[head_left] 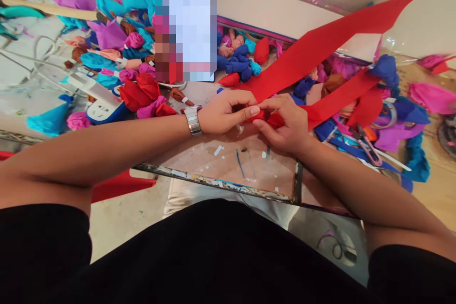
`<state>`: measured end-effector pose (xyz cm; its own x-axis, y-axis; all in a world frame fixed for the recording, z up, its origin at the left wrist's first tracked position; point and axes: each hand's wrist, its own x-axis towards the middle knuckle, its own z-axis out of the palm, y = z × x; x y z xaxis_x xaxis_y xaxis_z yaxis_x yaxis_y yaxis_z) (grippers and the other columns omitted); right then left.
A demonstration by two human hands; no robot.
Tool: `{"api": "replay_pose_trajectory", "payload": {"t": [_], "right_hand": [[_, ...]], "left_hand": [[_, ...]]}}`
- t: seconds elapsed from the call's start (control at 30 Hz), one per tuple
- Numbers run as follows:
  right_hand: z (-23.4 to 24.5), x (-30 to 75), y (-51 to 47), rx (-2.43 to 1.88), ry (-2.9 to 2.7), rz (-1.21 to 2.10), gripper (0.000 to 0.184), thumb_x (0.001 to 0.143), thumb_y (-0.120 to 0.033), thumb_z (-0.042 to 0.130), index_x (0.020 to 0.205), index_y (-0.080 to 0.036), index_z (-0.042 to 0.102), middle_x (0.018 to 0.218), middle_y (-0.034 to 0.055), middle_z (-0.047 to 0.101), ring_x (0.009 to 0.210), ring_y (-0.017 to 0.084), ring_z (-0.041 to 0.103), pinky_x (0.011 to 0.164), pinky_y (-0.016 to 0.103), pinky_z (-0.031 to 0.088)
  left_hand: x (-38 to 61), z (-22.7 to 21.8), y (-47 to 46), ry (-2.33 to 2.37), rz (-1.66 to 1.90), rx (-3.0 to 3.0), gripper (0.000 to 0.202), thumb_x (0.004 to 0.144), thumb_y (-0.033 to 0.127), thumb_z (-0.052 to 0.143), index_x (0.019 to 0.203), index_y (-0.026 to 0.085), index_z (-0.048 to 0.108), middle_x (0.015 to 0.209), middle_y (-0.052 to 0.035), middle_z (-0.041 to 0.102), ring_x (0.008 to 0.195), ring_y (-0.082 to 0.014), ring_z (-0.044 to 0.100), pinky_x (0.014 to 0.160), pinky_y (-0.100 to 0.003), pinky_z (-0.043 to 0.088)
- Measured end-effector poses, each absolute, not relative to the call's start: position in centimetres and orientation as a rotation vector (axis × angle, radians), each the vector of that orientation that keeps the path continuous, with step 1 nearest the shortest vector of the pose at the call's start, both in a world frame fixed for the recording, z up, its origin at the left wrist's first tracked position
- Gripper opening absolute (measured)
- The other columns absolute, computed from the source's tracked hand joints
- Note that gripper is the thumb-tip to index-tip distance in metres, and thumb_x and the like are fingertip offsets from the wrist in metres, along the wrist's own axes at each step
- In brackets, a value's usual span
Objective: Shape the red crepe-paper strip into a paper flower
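A small gathered bunch of red strip (261, 115), crepe paper or thin cloth, is pinched between my two hands above the near side of the table. My left hand (224, 113), with a silver watch on its wrist, is closed with thumb and fingertips on the bunch's left side. Thumb and fingers of my right hand (287, 121) close on it from the right. A long red strip (306, 50) stretches from behind my hands to the upper right. Another red strip (338, 95) lies right of my right hand. My fingers partly cover the bunch.
Rolled flowers in several colours (133, 40) crowd the left. A white-and-blue power strip (103, 104) with cable lies there. Behind my hands are a blurred-out rectangle (188, 23) and small blue rolled buds (240, 61). Pink-handled snips (370, 148) and a tape roll (389, 116) lie right.
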<state>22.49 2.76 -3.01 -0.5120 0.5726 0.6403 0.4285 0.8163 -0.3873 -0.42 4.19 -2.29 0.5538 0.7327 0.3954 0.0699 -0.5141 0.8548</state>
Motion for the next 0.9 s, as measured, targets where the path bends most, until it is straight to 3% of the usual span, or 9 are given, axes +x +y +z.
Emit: {"api": "replay_pose_trajectory", "payload": {"t": [0.1, 0.43, 0.6, 0.9], "right_hand": [[-2.89, 22.51, 2.78, -0.704, -2.205, 0.24, 0.025, 0.104, -0.048, 0.067, 0.116, -0.027, 0.068, 0.1, 0.0017, 0.08, 0.084, 0.02, 0.072, 0.087, 0.04, 0.056], [-2.75, 22.49, 2.66, -0.74, -2.218, 0.271, 0.025, 0.104, -0.05, 0.066, 0.115, -0.028, 0.067, 0.099, 0.0017, 0.08, 0.084, 0.02, 0.072, 0.087, 0.039, 0.056], [-2.68, 22.43, 2.66, -0.665, -2.173, 0.243, 0.021, 0.103, -0.043, 0.071, 0.116, -0.027, 0.066, 0.099, -0.0002, 0.08, 0.081, 0.018, 0.072, 0.084, 0.036, 0.055], [-3.18, 22.57, 2.74, -0.743, -2.131, 0.248, 0.023, 0.104, -0.046, 0.07, 0.118, -0.029, 0.068, 0.098, 0.0004, 0.079, 0.081, 0.019, 0.072, 0.09, 0.042, 0.057]], "left_hand": [[-0.48, -2.33, 4.19, 0.653, 0.977, 1.963, 0.062, 0.102, 0.074, 0.058, 0.079, 0.017, 0.066, 0.073, -0.0031, 0.064, 0.066, -0.0118, 0.053, 0.066, -0.027, 0.043], [-0.43, -2.47, 4.35, 0.634, 0.981, 1.977, 0.062, 0.101, 0.073, 0.061, 0.075, 0.017, 0.063, 0.068, -0.0014, 0.061, 0.062, -0.0108, 0.051, 0.064, -0.027, 0.04], [-0.47, -2.48, 4.25, 0.636, 0.96, 1.95, 0.061, 0.102, 0.073, 0.06, 0.076, 0.018, 0.063, 0.066, -0.001, 0.061, 0.06, -0.0111, 0.052, 0.061, -0.027, 0.04], [-0.37, -2.7, 4.03, 0.675, 0.983, 1.878, 0.061, 0.104, 0.073, 0.057, 0.085, 0.016, 0.066, 0.068, -0.0006, 0.063, 0.059, -0.0091, 0.053, 0.059, -0.023, 0.041]]}}
